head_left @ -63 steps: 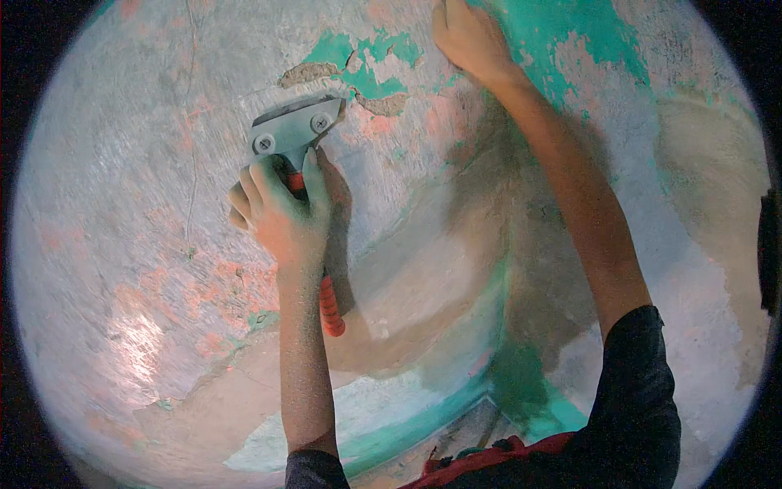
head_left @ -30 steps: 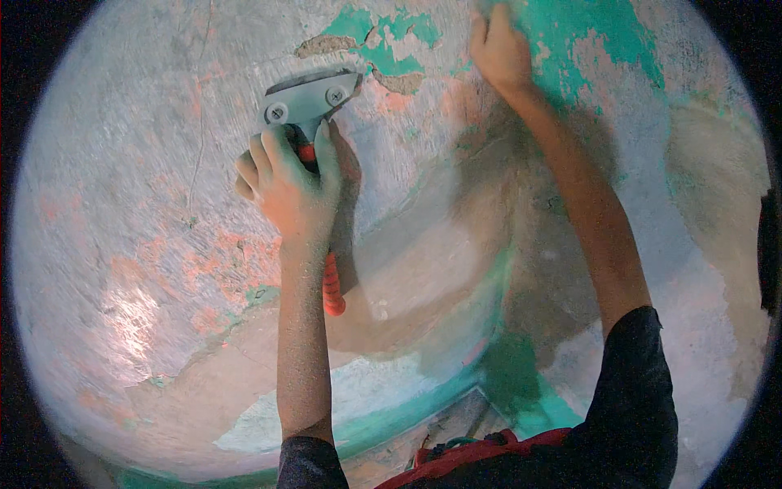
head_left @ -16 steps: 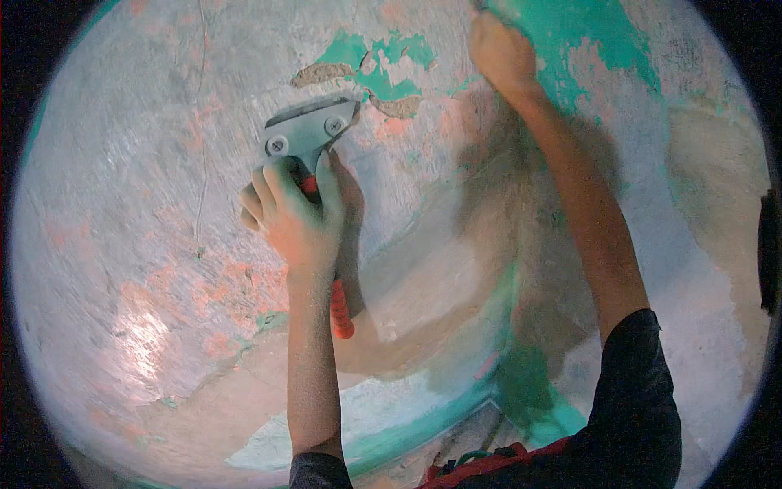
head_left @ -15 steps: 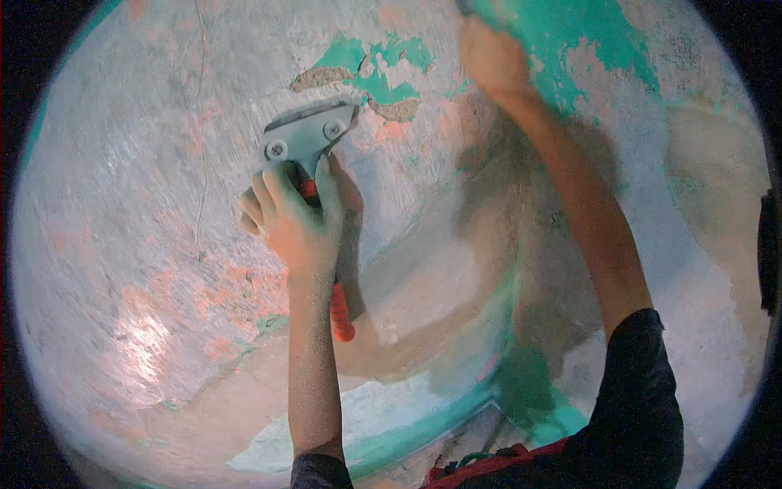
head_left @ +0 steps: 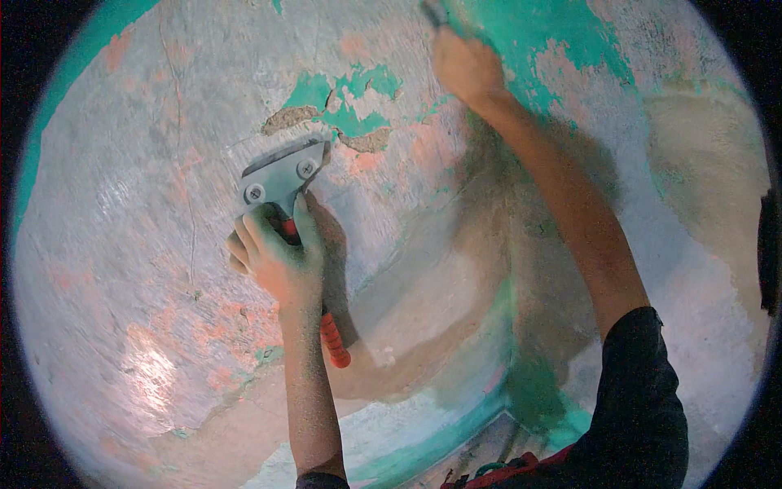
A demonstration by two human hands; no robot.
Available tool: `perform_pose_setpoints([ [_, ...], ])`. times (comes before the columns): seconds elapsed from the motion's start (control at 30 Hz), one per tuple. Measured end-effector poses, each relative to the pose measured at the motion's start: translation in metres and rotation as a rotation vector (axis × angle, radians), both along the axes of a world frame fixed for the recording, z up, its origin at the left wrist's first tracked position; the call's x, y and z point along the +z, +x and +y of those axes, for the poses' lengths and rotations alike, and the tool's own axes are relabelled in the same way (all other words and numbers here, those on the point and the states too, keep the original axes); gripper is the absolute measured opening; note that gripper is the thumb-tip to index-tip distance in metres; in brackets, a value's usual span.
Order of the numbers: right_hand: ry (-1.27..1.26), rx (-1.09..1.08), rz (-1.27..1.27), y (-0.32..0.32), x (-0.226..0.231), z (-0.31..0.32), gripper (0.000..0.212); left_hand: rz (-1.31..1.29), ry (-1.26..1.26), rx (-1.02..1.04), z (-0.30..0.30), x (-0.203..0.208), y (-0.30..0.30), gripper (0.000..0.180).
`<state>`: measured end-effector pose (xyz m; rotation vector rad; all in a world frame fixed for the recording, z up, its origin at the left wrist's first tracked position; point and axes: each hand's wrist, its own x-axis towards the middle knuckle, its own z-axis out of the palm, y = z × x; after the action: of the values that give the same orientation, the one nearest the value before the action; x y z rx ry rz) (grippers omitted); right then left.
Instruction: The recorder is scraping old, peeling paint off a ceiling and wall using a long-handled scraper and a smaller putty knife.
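Observation:
My left hand (head_left: pixel 281 262) is closed around the red handle of a wide paint scraper (head_left: pixel 281 181). Its grey metal head has two screws, and the long blade lies at or very near the wall, just below a chipped green patch (head_left: pixel 357 122). The red handle end sticks out below my wrist. Higher up on the right, my right hand (head_left: pixel 470 72) is closed on a narrow dark tool (head_left: pixel 434 12). Only a short piece of it shows at the top edge, so its kind is unclear. That hand is beside a large area of green paint (head_left: pixel 529 33).
The wall (head_left: pixel 106 212) is greyish and scraped, with pinkish spots, a thin vertical crack (head_left: pixel 181 106) and bare plaster. Smooth brownish plaster (head_left: pixel 700 155) lies at the right. A corner with green paint (head_left: pixel 538 383) runs down between two wall faces. My arms cast shadows there.
The view has shifted, so the wall patches sit lower and farther left. The scraper keeps its place against the wall. My right hand is slightly higher on the wall, and more of its tool shows.

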<state>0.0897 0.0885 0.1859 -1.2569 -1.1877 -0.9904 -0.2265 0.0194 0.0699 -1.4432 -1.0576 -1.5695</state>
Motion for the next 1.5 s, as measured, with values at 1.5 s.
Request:
perform_pose_setpoints([
  [1.5,-0.159,0.223,0.184,-0.115,-0.207,-0.043,0.021,0.061,0.067,-0.023,0.003,-0.01,-0.014,0.039],
])
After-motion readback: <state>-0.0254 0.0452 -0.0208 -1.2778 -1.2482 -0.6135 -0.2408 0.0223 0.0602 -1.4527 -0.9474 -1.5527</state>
